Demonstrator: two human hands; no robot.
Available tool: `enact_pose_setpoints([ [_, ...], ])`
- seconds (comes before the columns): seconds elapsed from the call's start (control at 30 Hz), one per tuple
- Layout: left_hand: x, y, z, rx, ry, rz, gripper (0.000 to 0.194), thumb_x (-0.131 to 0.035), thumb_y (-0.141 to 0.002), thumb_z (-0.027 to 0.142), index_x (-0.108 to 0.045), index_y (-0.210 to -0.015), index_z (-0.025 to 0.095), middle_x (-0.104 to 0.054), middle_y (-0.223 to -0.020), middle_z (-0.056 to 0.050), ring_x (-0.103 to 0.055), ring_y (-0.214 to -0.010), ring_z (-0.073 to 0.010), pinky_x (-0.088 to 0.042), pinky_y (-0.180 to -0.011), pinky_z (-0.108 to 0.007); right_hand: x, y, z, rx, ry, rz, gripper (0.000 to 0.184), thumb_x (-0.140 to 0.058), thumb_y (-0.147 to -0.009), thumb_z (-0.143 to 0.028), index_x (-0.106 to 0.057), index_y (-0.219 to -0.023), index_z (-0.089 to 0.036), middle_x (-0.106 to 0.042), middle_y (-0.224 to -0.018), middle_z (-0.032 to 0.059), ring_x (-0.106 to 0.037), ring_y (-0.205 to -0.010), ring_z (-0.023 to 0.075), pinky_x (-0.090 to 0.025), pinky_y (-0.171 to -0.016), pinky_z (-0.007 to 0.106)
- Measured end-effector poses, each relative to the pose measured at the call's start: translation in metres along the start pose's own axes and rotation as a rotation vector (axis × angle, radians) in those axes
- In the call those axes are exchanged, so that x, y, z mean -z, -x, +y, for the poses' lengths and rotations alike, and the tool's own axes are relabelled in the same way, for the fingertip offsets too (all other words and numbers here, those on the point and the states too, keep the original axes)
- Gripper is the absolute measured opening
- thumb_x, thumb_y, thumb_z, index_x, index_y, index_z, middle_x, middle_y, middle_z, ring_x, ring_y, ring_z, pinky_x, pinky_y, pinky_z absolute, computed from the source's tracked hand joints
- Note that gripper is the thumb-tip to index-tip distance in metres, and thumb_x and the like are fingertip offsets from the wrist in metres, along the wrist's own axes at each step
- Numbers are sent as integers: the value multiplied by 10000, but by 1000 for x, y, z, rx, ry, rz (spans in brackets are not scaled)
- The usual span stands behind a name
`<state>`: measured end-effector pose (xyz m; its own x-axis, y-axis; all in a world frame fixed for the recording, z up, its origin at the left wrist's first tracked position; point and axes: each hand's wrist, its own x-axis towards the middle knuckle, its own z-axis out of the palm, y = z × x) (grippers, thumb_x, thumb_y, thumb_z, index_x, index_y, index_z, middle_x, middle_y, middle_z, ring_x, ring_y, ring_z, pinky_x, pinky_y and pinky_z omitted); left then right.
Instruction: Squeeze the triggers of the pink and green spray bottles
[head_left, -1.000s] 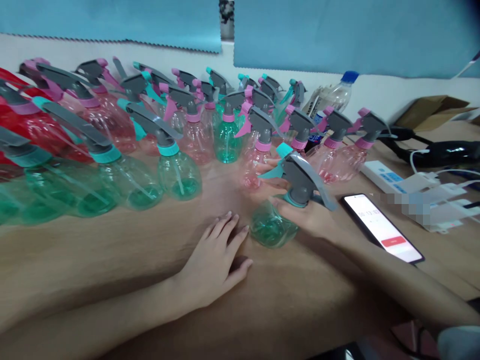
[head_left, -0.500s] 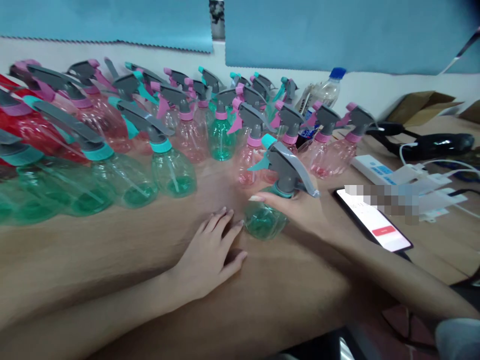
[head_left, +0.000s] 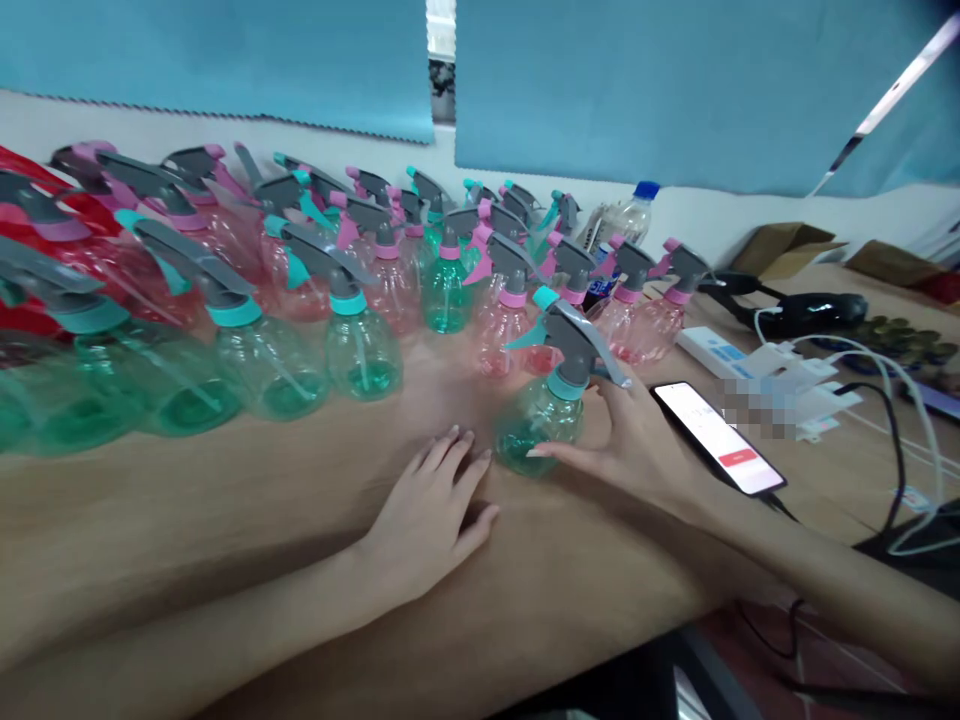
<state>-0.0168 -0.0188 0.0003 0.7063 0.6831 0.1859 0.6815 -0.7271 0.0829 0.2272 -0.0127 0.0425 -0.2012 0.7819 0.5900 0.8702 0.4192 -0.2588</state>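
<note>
A green spray bottle (head_left: pixel 543 425) with a grey and turquoise trigger head stands on the table in front of me. My right hand (head_left: pixel 637 440) reaches around it from the right. The thumb lies across the lower front of the bottle, and the other fingers are partly hidden behind it. My left hand (head_left: pixel 435 505) lies flat on the table, its fingers spread and nothing in it. Those fingertips are close to the base of the bottle. Behind it is a pink spray bottle (head_left: pixel 502 335) with a pink collar.
Several green spray bottles (head_left: pixel 365 350) and pink ones form rows at the left and back. A lit phone (head_left: pixel 720 440) lies right of my right hand, near a white power strip (head_left: pixel 712 352) with cables. A blue-capped plastic bottle (head_left: pixel 634 215) stands against the wall.
My right hand has slid down from the spray bottle's neck, so the thumb now sits on its body. The left hand still rests on the table. The view has shifted slightly.
</note>
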Motion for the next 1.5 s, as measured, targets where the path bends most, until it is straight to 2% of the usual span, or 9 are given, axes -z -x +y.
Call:
enact_pose_setpoints([
  [0.23,8,24,-5,24,48,56,414,-502,-916,351,-553,-1255,119,-549,-1345,-169,-442,-1298,-333,-421,-1002,-478,-22,-23,-18,132,19,26,583,-633,-727,-673,-541,-1022,-179,-645,-966,134,-609,-924,309,-525,-775,459],
  [0.5,15,43,-25,50,113,124,305,-516,-877,226,-597,-1158,141,-619,-1224,-128,-519,-1209,-295,-446,-988,-451,-61,-65,-47,16,-12,-16,597,-594,-702,-739,-561,-909,-180,-635,-842,88,-627,-789,280,-497,-595,385],
  [0.63,15,43,-28,52,123,116,300,-533,-874,217,-605,-1153,134,-618,-1228,-132,-522,-1204,-299,-440,-997,-457,-73,-79,-51,-42,-14,-37,659,-599,-709,-727,-563,-1053,-167,-673,-926,101,-653,-817,303,-497,-605,398],
  [0.77,15,42,-27,53,123,112,308,-526,-876,222,-599,-1162,135,-618,-1225,-131,-516,-1209,-300,-446,-986,-458,-81,-89,-48,-64,-58,-47,724,-594,-739,-695,-512,-1210,-151,-679,-1093,147,-667,-918,341,-521,-712,454],
  [0.87,15,42,-27,60,126,107,309,-520,-874,218,-593,-1163,137,-619,-1222,-128,-513,-1214,-300,-453,-974,-451,-86,-95,-47,-61,-110,-57,699,-597,-773,-644,-489,-1250,-145,-654,-1191,167,-647,-1020,363,-517,-782,476],
  [1.17,18,40,-27,65,140,77,338,-517,-865,206,-582,-1191,140,-612,-1234,-133,-506,-1223,-304,-451,-983,-466,-99,-106,-45,-99,-207,-88,700,-599,-817,-549,-414,-1338,-120,-596,-1290,214,-634,-1069,369,-509,-847,513],
  [1.37,17,42,-27,67,127,75,349,-520,-867,206,-568,-1207,138,-606,-1242,-136,-505,-1225,-302,-459,-973,-458,-92,-96,-50,-101,-276,-82,802,-627,-793,-540,-330,-1423,-144,-544,-1363,209,-571,-1183,373,-498,-884,532],
  [1.47,16,42,-27,68,114,79,344,-516,-874,213,-566,-1209,152,-597,-1262,-131,-507,-1226,-296,-457,-978,-454,-71,-83,-47,-95,-251,-48,704,-623,-806,-527,-412,-1371,-164,-563,-1348,168,-573,-1172,339,-489,-901,489],
  [1.5,16,42,-28,66,108,79,344,-517,-875,213,-566,-1210,146,-596,-1262,-134,-509,-1223,-298,-455,-980,-458,-63,-79,-44,-102,-247,-46,609,-616,-822,-501,-471,-1320,-182,-611,-1285,137,-625,-1066,304,-501,-867,456],
])
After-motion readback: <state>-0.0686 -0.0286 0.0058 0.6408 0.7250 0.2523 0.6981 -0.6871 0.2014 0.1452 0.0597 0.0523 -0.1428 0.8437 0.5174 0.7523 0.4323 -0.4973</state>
